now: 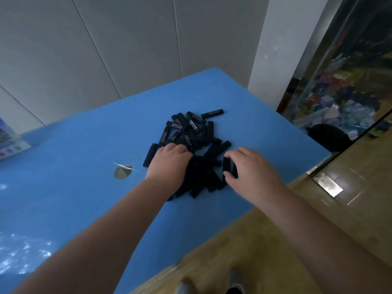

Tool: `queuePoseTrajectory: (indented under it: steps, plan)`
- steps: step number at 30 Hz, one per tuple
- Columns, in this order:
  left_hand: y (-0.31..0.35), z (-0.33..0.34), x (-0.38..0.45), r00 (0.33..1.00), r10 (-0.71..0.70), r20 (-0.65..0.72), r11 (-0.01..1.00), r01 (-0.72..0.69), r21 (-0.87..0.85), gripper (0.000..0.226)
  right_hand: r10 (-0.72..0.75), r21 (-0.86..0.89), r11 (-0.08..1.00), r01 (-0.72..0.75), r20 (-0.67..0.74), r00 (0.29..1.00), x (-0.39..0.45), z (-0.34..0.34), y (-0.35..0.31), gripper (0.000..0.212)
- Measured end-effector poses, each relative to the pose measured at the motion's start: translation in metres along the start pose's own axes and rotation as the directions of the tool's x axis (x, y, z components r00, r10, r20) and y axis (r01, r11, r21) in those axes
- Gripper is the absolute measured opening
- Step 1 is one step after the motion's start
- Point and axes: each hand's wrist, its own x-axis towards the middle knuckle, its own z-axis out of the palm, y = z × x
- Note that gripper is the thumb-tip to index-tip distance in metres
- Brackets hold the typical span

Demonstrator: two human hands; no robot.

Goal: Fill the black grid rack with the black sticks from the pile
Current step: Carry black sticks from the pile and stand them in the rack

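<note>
A pile of black sticks (192, 132) with white lettering lies on the blue table (84, 166), toward its right side. My left hand (169, 162) rests on the near left part of the pile, its fingers curled down into the sticks. My right hand (250, 166) is at the pile's right edge and pinches one black stick (229, 166) between thumb and fingers. The sticks under my hands are blurred. No black grid rack shows in the frame.
A round metal-lined hole (122, 171) sits in the table left of the pile. A printed sheet (10, 141) lies at the far left edge. The table's right edge runs close to the pile, with wooden floor (275, 240) and a glass cabinet (350, 71) beyond.
</note>
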Motion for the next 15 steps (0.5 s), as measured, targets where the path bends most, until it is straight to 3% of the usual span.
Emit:
queuePoseTrajectory:
  steps: [6,9,15]
  plan:
    - [0.002,0.003,0.006,0.998,-0.044,-0.040,0.995,0.048,0.090,0.037,-0.089,0.055,0.995,0.088,0.022,0.996,0.022,0.003,0.017,0.040]
    - [-0.001,0.001,0.004,0.996,-0.051,-0.074,0.994,0.058,0.096,0.045,-0.131,0.069,0.989,0.127,0.050,0.990,0.030,0.007,0.025,0.039]
    - [-0.008,-0.010,-0.005,0.968,-0.199,-0.155,0.971,0.216,0.100,0.041,-0.209,0.124,0.972,0.198,0.082,0.974,0.048,0.012,0.028,0.037]
